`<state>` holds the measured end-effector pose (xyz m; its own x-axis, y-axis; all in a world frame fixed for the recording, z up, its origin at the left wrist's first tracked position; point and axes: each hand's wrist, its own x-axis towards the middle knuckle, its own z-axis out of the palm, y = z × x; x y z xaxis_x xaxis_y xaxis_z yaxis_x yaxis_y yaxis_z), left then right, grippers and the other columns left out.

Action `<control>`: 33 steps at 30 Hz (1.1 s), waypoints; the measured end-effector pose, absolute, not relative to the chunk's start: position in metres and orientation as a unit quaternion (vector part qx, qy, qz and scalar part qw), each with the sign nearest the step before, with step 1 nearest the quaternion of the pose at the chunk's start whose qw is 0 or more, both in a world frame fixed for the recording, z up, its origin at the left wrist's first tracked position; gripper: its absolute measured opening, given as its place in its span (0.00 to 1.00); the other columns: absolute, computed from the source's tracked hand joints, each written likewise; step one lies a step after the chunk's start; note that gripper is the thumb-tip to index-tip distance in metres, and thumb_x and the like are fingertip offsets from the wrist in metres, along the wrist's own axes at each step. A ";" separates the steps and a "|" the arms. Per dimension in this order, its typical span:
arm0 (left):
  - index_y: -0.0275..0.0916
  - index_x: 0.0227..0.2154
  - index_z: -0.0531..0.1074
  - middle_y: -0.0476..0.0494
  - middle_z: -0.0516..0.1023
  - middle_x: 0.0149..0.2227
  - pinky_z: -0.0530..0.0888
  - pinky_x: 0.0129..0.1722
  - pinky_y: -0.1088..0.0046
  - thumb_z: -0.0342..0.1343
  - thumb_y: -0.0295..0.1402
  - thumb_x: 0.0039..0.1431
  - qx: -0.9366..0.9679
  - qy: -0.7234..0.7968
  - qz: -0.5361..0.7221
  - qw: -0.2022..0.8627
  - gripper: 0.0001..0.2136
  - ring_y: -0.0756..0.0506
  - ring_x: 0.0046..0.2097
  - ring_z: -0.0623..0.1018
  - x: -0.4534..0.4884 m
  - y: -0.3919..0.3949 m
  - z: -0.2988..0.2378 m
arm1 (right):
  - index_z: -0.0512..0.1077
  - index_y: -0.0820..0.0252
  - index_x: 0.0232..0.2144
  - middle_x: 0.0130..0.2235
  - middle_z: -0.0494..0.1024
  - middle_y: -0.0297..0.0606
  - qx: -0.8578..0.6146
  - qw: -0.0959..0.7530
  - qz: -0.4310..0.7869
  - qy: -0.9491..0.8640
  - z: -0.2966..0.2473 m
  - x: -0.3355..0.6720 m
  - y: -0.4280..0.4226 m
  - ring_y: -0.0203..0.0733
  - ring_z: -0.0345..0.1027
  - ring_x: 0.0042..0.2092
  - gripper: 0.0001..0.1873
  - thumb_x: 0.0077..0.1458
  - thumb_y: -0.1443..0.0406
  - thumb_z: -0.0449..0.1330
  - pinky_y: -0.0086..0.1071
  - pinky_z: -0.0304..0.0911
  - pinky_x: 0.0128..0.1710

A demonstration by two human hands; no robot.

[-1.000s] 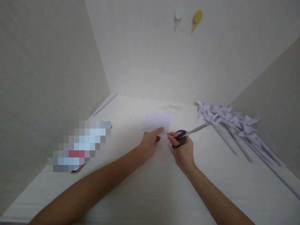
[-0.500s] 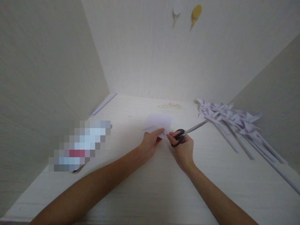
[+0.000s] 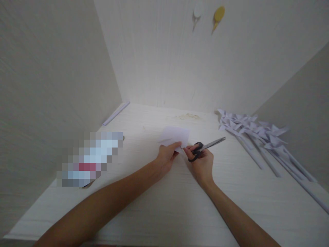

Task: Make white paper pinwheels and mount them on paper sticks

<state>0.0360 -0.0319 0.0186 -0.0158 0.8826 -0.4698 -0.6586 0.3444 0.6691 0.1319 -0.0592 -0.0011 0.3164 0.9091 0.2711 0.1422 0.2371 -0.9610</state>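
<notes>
My left forearm slants in from the lower left, and my left hand [image 3: 166, 156] is clamped, thumb uppermost, on the near edge of a white paper sheet [image 3: 172, 134] at the frame's centre. From the lower right, my right hand [image 3: 203, 164] is closed around the black-handled scissors [image 3: 209, 144], blades pointing right, away from the sheet. Its fingertips meet the sheet's near corner; I cannot tell whether they pinch it. Paper pinwheels [image 3: 253, 127] lie heaped at right, a paper stick [image 3: 116, 114] at centre-left.
</notes>
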 end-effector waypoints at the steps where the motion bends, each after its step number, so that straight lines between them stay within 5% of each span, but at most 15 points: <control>1: 0.32 0.22 0.68 0.45 0.73 0.27 0.68 0.23 0.79 0.56 0.17 0.36 0.128 0.443 0.559 0.689 0.08 0.53 0.25 0.71 0.036 -0.032 0.018 | 0.63 0.61 0.20 0.26 0.72 0.36 -0.533 0.610 0.311 -0.497 -0.001 0.132 -0.060 0.35 0.66 0.27 0.10 0.37 0.66 0.62 0.29 0.62 0.27; 33: 0.33 0.20 0.68 0.45 0.73 0.26 0.68 0.24 0.76 0.57 0.18 0.35 0.143 0.445 0.576 0.671 0.07 0.52 0.25 0.71 0.037 -0.031 0.015 | 0.62 0.61 0.19 0.27 0.74 0.38 -0.551 0.600 0.318 -0.485 -0.002 0.131 -0.060 0.38 0.67 0.29 0.10 0.37 0.64 0.61 0.31 0.62 0.28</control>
<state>0.0374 -0.0308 0.0149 -0.0589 0.8999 -0.4321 -0.6446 0.2963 0.7048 0.1308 -0.0601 -0.0016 0.3277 0.9158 0.2323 0.1525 0.1914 -0.9696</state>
